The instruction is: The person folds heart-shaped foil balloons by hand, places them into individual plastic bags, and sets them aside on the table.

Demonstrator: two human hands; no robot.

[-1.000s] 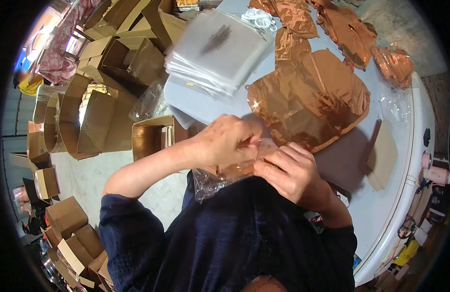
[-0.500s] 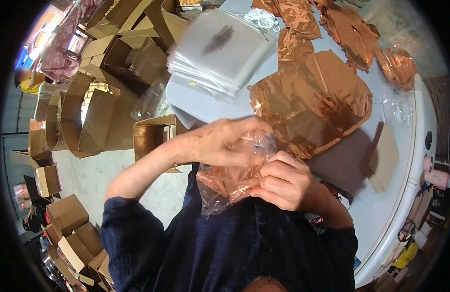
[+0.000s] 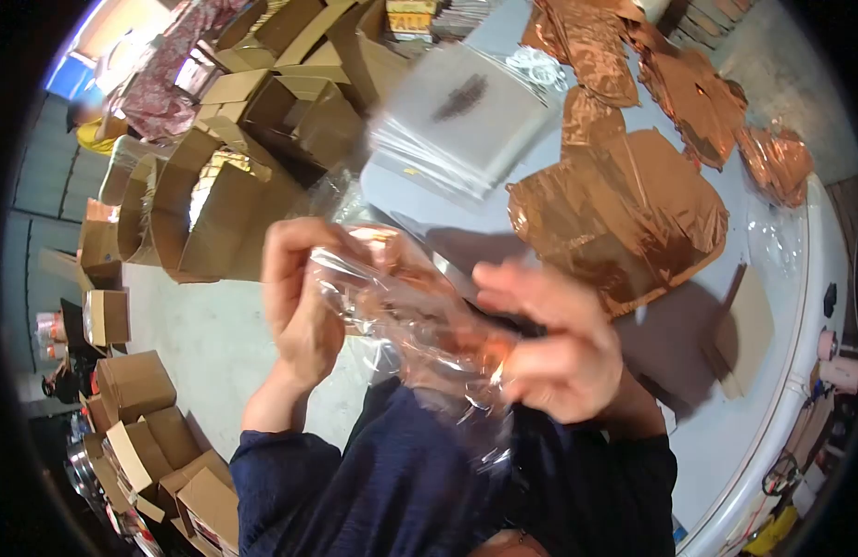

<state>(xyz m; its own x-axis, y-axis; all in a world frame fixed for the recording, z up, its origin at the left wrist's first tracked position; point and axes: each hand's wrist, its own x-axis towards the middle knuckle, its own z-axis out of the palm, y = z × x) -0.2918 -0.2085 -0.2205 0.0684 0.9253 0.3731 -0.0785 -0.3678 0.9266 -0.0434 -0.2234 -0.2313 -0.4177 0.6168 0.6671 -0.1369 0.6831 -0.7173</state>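
My left hand [image 3: 303,292] is closed round one end of a clear plastic bag [image 3: 406,325] with copper-coloured foil material inside. The bag slants down to the right in front of my chest, crumpled and shiny. My right hand [image 3: 563,343] is at its other end, blurred by motion. Its fingers are spread, and the lower ones touch or nearly touch the bag's edge. Beyond it, a large flattened copper foil balloon [image 3: 633,218] lies on the table [image 3: 716,464].
A stack of clear plastic bags [image 3: 466,116] lies on the table's far left, with white string [image 3: 538,70] beside it. More copper foil [image 3: 693,93] lies at the back right, near a wrapped copper bundle [image 3: 775,162]. Open cardboard boxes [image 3: 229,218] stand on the left, where a person in yellow [image 3: 99,135] is visible.
My left hand has moved left and now grips the bag's end, stretching the bag out. My right hand has loosened from its pinch, fingers spreading. The view has shifted slightly.
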